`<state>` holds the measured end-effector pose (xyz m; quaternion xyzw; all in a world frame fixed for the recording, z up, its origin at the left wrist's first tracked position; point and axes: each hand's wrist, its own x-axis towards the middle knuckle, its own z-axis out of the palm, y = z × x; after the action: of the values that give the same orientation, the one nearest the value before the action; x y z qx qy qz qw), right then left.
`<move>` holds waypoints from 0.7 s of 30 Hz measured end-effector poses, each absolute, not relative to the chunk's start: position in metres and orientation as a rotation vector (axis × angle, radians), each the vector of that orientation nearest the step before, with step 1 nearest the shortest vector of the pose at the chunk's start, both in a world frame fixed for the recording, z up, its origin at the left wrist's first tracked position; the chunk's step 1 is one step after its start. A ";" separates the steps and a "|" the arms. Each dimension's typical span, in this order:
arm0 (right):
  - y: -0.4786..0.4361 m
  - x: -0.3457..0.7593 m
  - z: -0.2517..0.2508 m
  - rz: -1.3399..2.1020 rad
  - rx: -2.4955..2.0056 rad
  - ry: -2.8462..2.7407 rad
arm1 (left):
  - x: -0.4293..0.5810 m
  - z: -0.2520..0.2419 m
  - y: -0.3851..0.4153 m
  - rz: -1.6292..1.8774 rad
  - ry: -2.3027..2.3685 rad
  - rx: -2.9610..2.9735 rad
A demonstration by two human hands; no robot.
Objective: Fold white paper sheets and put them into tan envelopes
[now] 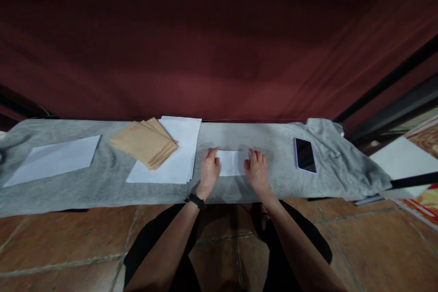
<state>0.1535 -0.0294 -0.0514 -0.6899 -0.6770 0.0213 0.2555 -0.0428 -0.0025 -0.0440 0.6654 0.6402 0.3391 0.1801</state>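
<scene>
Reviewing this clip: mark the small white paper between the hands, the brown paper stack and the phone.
Small white paper [227,163]: head view, middle of its upward face.
Brown paper stack [143,143]: head view, top piece's face.
Phone [305,155]: head view, middle of its dark screen.

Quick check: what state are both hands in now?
Left hand: curled at the left edge of the white paper; grip unclear.
Right hand: curled at its right edge; grip unclear.

The single head view looks forward and down over both hands [209,169], well above the grey cloth [273,139]
</scene>
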 end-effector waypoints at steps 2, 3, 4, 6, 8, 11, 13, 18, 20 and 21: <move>-0.031 0.148 -0.052 0.109 -1.755 -1.906 | -0.038 -0.041 -0.008 0.867 1.862 2.030; -0.033 0.145 -0.053 0.143 -1.707 -1.946 | -0.034 -0.041 -0.012 0.807 1.868 2.110; -0.034 0.142 -0.054 0.178 -1.676 -1.990 | -0.030 -0.041 -0.016 0.733 1.854 2.188; -0.038 0.135 -0.056 0.229 -1.659 -2.089 | -0.021 -0.043 -0.025 0.556 1.777 2.318; -0.041 0.130 -0.058 0.242 -1.674 -2.189 | -0.013 -0.047 -0.034 0.400 1.703 2.405; -0.045 0.128 -0.059 0.197 -1.734 -2.262 | -0.009 -0.053 -0.042 0.308 1.687 2.464; -0.047 0.130 -0.060 0.157 -1.776 -2.261 | -0.010 -0.056 -0.043 0.305 1.715 2.464; -0.048 0.138 -0.064 0.071 -1.867 -2.189 | -0.020 -0.059 -0.039 0.300 1.837 2.406; -0.049 0.143 -0.066 0.049 -1.884 -2.168 | -0.024 -0.060 -0.037 0.280 1.877 2.382; -0.049 0.145 -0.067 0.040 -1.887 -2.163 | -0.026 -0.059 -0.037 0.268 1.892 2.374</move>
<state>0.1449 -0.0493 -0.0669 -0.6513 -0.7465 0.0137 0.1352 -0.0261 -0.0371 -0.0594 0.7781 0.6201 0.0879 0.0471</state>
